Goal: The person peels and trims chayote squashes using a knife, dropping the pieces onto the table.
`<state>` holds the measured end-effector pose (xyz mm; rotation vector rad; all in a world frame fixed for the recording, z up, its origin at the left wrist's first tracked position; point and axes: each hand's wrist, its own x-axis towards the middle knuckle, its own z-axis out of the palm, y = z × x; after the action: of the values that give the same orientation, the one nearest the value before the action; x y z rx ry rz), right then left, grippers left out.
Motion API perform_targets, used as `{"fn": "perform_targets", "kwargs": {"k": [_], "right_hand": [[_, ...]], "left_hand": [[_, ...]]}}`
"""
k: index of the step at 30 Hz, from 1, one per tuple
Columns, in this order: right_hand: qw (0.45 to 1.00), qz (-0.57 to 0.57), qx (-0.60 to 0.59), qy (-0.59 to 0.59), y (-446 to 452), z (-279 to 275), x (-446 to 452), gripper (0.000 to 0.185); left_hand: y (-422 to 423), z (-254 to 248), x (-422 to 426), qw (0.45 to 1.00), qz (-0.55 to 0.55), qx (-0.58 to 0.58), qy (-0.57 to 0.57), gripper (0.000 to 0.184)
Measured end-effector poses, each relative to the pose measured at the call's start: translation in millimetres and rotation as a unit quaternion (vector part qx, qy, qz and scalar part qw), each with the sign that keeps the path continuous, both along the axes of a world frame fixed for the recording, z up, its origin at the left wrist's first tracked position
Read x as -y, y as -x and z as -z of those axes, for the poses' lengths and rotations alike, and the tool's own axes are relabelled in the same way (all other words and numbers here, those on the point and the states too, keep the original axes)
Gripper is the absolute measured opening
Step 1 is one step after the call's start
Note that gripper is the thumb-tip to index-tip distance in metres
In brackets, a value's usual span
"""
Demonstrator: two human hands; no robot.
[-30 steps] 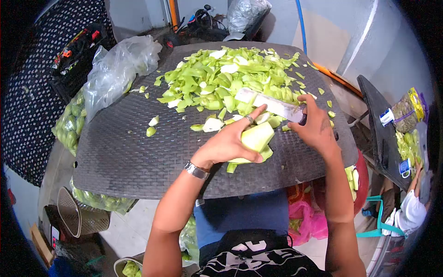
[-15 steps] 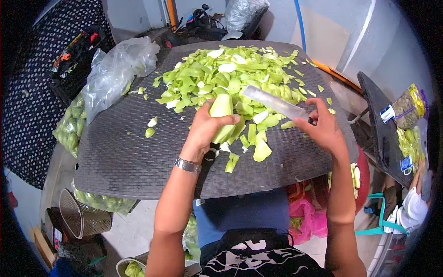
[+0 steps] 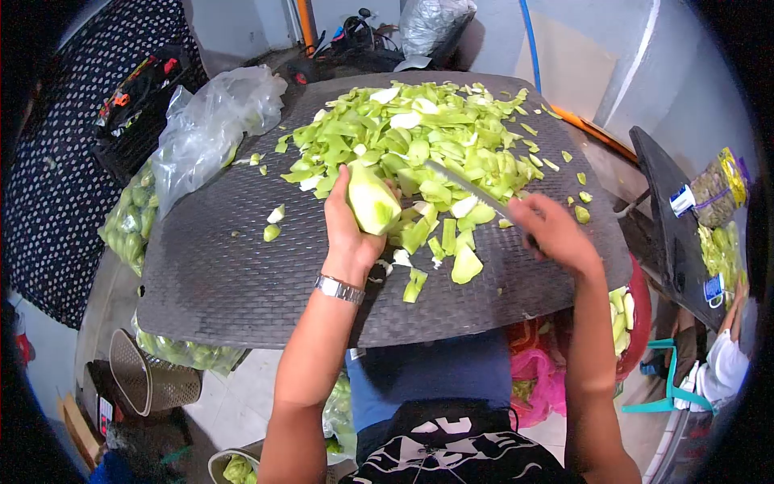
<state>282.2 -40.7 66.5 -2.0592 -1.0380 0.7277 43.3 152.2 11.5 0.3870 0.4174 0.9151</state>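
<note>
My left hand [image 3: 348,235], with a metal watch on its wrist, holds a large, mostly peeled green mango [image 3: 372,200] above the table. The fruit is pale green, with a brighter green patch on its lower end. My right hand [image 3: 558,234] grips a knife [image 3: 466,187] by its handle, which my fingers mostly hide. Its blade points left, edge-on to the camera and apart from the fruit. Behind both hands spreads a heap of green peelings [image 3: 435,129] with some white pieces. Several loose peelings [image 3: 466,264] lie nearer to me.
The dark woven tabletop [image 3: 234,274] carries a clear plastic bag [image 3: 218,121] at its left. Bags of green fruit [image 3: 129,218] hang or stand beside it. Below are a beige basket [image 3: 133,375] and a red tub [image 3: 638,315]. At the far right, a person [image 3: 721,363] sits by another table [image 3: 665,218].
The mango has been turned in my left hand, so its lower end faces me. The knife has rotated from flat to edge-on, and my right hand has dropped slightly.
</note>
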Motion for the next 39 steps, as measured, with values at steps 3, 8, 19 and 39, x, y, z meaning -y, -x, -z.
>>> {"fn": "perform_targets", "kwargs": {"k": [3, 8, 19, 39], "right_hand": [[0.982, -0.046, -0.177, -0.036, 34, 8, 12, 0.050], [0.959, -0.047, -0.208, -0.187, 122, 33, 14, 0.048], [0.951, 0.051, 0.219, -0.214, 108, 34, -49, 0.054], [0.956, -0.054, -0.214, -0.195, 156, 33, 15, 0.055]], "left_hand": [[-1, 3, -3, 1.000, -0.004, 0.009, -0.013, 0.046], [-5, -7, 14, 0.996, 0.070, 0.027, -0.046, 0.040], [-15, 5, 18, 0.991, 0.074, -0.067, -0.086, 0.050], [-10, -23, 63, 0.993, 0.117, -0.016, -0.028, 0.041]]}}
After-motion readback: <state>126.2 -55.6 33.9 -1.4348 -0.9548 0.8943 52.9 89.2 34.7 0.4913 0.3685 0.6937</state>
